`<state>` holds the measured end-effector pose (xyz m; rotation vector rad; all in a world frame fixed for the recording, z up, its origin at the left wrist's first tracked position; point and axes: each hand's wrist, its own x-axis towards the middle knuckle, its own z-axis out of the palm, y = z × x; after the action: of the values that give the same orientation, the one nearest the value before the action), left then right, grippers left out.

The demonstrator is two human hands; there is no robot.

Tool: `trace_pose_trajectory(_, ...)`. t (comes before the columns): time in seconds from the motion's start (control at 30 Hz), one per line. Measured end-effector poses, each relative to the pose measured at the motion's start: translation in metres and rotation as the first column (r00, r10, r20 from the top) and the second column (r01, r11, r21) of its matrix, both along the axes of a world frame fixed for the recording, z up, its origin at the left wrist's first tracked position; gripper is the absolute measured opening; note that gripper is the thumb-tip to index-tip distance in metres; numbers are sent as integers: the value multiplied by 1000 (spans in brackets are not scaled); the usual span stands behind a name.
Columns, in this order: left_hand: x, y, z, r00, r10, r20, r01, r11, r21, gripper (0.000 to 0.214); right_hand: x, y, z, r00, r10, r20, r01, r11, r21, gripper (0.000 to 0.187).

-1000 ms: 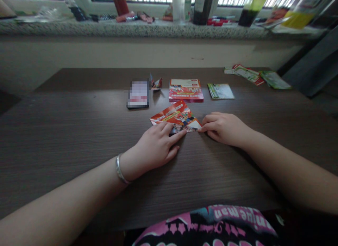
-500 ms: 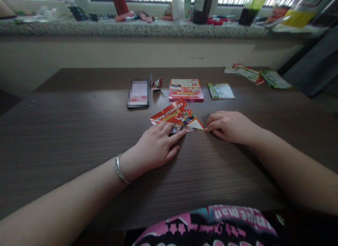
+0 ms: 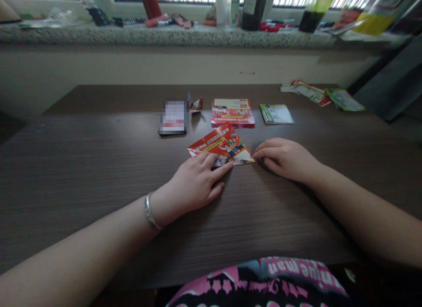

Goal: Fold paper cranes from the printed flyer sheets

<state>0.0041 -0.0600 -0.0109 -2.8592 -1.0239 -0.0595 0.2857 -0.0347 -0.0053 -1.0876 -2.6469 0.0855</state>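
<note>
A red printed leaflet [image 3: 219, 143], folded into a triangle, lies on the dark wooden table [image 3: 99, 166]. My left hand [image 3: 193, 184] rests flat on its near left part, fingers stretched out and pressing it down. My right hand [image 3: 285, 159] sits at the leaflet's right tip, fingers curled and pinched together against the paper's point. A silver bangle [image 3: 149, 211] circles my left wrist.
Behind the leaflet lie a phone [image 3: 173, 118], a small folded paper figure [image 3: 195, 105], a stack of red leaflets [image 3: 232, 112] and a green leaflet [image 3: 276, 114]. More leaflets [image 3: 321, 96] lie at the far right. A cluttered stone windowsill [image 3: 171, 34] runs along the back.
My right hand slid slightly right along the leaflet's tip, then came back left to it. My left hand has stayed in place.
</note>
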Motion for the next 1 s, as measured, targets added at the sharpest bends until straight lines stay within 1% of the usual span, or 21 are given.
trace_pose_trajectory(0.1,0,1,0,1000,-1,4,1,1000,8,52,-10,-5,-4,992,109,62,-113,991,76,30)
trace_pose_trajectory(0.2,2,1,3,1000,-12,-7,12,1000,15,53,-17,-7,-6,980,148,130,-164,979,118,34)
trace_pose_trajectory(0.3,3,1,6,1000,-22,-16,22,1000,22,53,-20,-8,-7,981,133,140,-150,981,124,37)
trace_pose_trajectory(0.43,5,1,7,999,-31,-30,32,999,36,53,-22,-9,-6,984,109,143,-125,986,106,36)
trace_pose_trajectory(0.6,5,1,7,998,-33,-57,35,999,31,56,-30,-11,-2,976,83,201,-106,988,108,28)
trace_pose_trajectory(0.83,9,-2,7,998,57,-12,-56,996,64,53,-36,-12,1,968,71,239,-101,988,118,25)
trace_pose_trajectory(1.0,7,-2,7,998,58,-8,-58,996,70,49,-32,-9,-1,973,72,218,-97,990,107,24)
